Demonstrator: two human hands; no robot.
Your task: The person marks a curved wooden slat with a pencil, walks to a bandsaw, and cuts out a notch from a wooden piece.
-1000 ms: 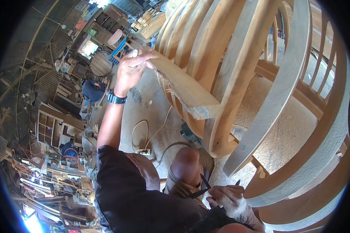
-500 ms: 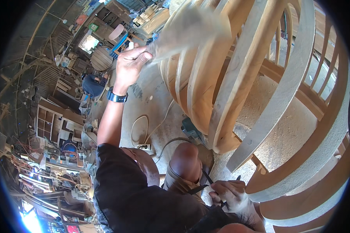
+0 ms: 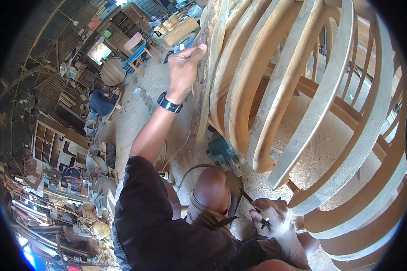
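Observation:
My left hand [image 3: 184, 67], with a dark watch on the wrist, grips the near edge of a long rough-edged wooden board [image 3: 205, 90]. The board stands on end against the outermost of the curved wooden ribs [image 3: 282, 95]. Its thumb lies on the board's edge, while the other fingers are partly hidden. Low in the view, my right hand [image 3: 272, 217] is closed around a thin dark pencil-like stick [image 3: 248, 197], whose pale end shows by the fingers. Something small and black also shows under that hand; I cannot make out what it is. The lower ribs curve close beside it.
A green power tool [image 3: 221, 152] lies on the dusty floor below the ribs, its cable [image 3: 190, 170] running near my knee. Farther off, a person [image 3: 103, 101] crouches beside a wooden round [image 3: 116, 70]. A chair [image 3: 140, 54] and cluttered shelves [image 3: 47, 140] stand beyond.
The board has swung from a blurred, slanting position over the ribs to upright beside them. My left hand has moved right and up with it. The right hand still holds the stick.

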